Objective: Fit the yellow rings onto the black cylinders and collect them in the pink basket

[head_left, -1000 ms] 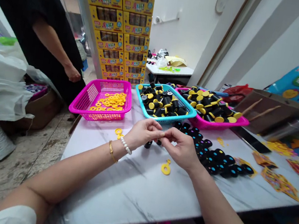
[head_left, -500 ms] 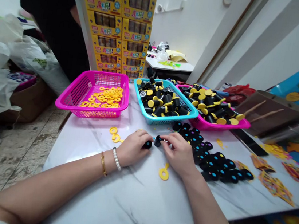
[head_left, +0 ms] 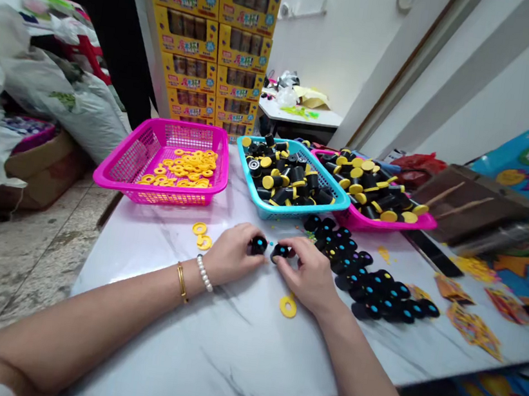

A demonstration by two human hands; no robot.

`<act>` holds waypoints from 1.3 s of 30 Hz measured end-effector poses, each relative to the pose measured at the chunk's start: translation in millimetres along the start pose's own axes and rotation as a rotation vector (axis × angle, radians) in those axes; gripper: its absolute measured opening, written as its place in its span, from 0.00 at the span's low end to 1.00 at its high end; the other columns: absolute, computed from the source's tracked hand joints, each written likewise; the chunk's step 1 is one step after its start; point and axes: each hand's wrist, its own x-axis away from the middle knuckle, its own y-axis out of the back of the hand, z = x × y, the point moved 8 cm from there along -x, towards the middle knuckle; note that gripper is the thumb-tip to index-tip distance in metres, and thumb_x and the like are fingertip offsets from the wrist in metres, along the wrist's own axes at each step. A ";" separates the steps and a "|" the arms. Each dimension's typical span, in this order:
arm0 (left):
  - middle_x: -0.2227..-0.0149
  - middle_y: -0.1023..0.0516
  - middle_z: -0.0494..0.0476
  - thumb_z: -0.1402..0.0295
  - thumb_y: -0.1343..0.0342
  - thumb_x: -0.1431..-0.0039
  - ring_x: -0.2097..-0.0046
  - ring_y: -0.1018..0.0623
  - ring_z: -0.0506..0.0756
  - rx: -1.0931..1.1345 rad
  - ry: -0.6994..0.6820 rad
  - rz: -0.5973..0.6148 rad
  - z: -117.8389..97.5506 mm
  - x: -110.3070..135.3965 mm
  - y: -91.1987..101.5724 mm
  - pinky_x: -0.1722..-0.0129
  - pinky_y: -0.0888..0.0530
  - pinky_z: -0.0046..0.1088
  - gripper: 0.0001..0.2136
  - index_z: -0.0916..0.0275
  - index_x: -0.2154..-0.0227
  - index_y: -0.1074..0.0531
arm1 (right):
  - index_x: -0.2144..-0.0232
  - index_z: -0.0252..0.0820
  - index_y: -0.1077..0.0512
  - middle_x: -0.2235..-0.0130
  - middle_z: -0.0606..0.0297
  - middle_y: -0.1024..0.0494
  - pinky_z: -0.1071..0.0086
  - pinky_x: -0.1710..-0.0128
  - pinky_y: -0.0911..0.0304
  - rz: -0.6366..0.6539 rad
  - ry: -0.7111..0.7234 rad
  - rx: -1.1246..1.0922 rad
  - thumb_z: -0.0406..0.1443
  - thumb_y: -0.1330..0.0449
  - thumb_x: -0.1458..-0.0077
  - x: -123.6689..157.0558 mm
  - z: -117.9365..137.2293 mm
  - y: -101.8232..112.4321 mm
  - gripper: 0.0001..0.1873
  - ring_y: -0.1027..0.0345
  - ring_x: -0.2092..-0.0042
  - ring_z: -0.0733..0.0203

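Observation:
Between the fingers of my left hand is a black cylindrical piece with a blue dot on its top. My right hand grips a second black cylindrical piece, also blue-dotted. The two pieces are a short gap apart, low over the white marbled table. Just below my right hand lies a yellow ring piece, partly hidden by the hand. Left of my left hand are more yellow ring pieces. Rows of black pieces with coloured dots stand to the right of my right hand.
A pink basket holds yellow ring pieces. A blue basket and another pink basket hold black cylinders with yellow ends. A dark phone and printed packets lie at right. Yellow boxes are stacked behind.
The piece in my left hand has turned so its blue dot now shows. My right fingers have closed further around their piece. The view has shifted slightly.

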 end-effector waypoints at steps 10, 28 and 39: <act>0.64 0.26 0.55 0.66 0.43 0.47 0.62 0.26 0.56 -0.173 0.132 -0.075 44.3 -8.4 9.4 0.64 0.32 0.30 0.09 0.61 0.64 0.32 | 0.54 0.43 0.31 0.58 0.62 0.26 0.69 0.65 0.36 0.190 0.098 -0.259 0.33 0.39 0.46 8.3 40.3 -24.8 0.16 0.32 0.60 0.60; 0.65 0.24 0.60 0.70 0.44 0.48 0.59 0.27 0.61 -0.272 0.160 -0.089 49.3 -10.4 13.1 0.58 0.31 0.36 0.09 0.63 0.63 0.31 | 0.67 0.41 0.26 0.64 0.59 0.24 0.62 0.55 0.35 0.099 0.151 0.301 0.32 0.46 0.41 -24.8 -22.6 -31.4 0.08 0.32 0.58 0.55; 0.59 0.25 0.61 0.64 0.44 0.45 0.54 0.30 0.61 -0.267 0.100 -0.135 40.7 -9.5 13.1 0.51 0.33 0.39 0.15 0.63 0.56 0.30 | 0.60 0.44 0.23 0.60 0.60 0.23 0.64 0.52 0.39 0.050 0.008 0.510 0.36 0.44 0.42 -44.3 -33.6 -39.9 0.11 0.33 0.56 0.54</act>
